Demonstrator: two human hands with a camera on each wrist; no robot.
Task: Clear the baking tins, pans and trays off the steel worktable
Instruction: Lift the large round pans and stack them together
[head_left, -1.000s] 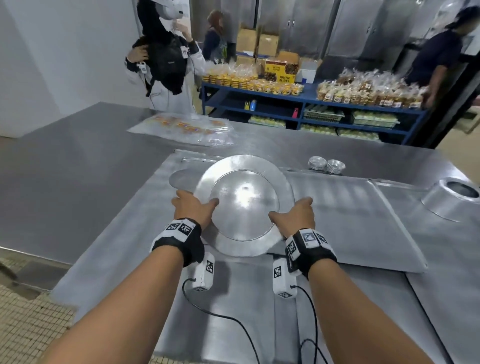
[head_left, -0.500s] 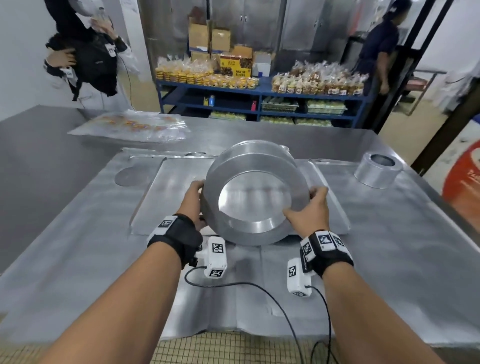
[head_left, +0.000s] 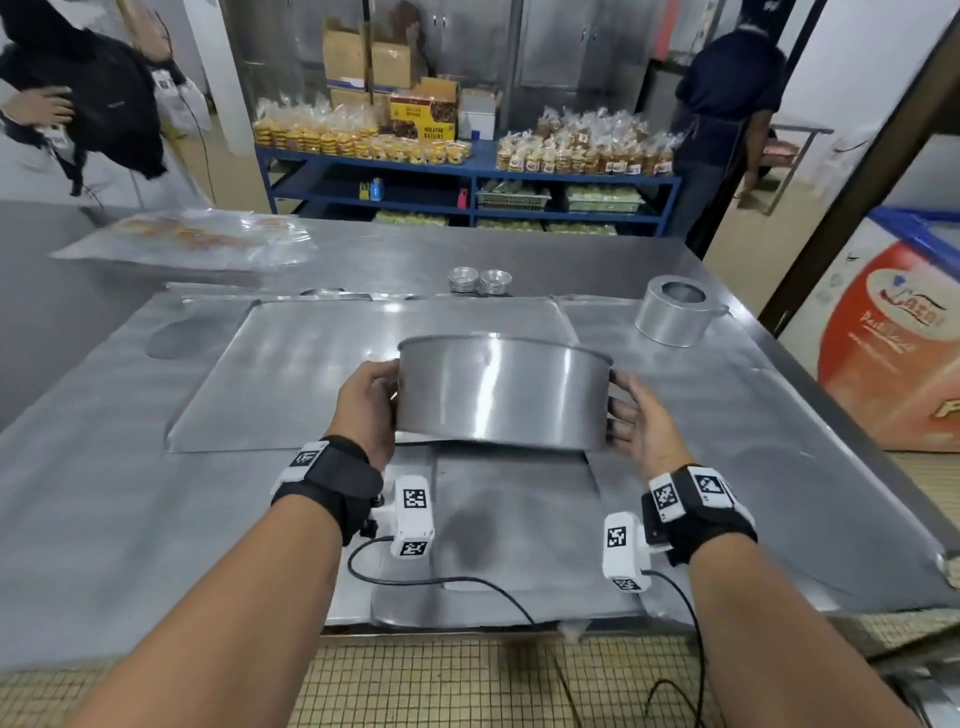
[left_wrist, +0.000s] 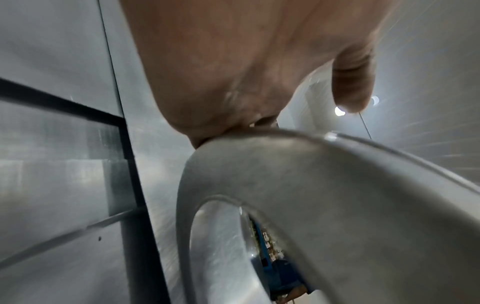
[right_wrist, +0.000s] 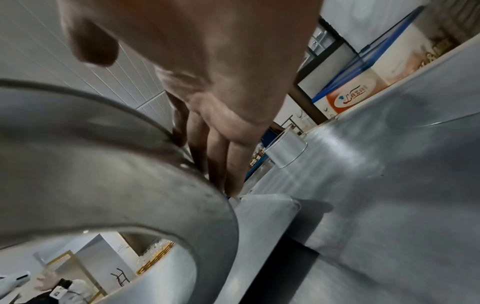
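A large round steel tin hangs level above the worktable, its side wall facing me. My left hand cups its left side with fingers wrapped toward the far wall; in the left wrist view the palm bears on the tin and the thumb sticks out free. My right hand presses the right side; the right wrist view shows its fingers lying straight along the tin's wall. Flat trays lie under the tin. A smaller tall round tin stands at the back right.
Two small fluted moulds sit behind the trays, and a flat round disc lies to the left. A plastic-wrapped tray of pastries is at the back left. A chest freezer stands right of the table. Two people stand by the blue shelves.
The round tin has come up off the flat trays in both hands and turned from open-face toward me to level. My view has swung to the right.
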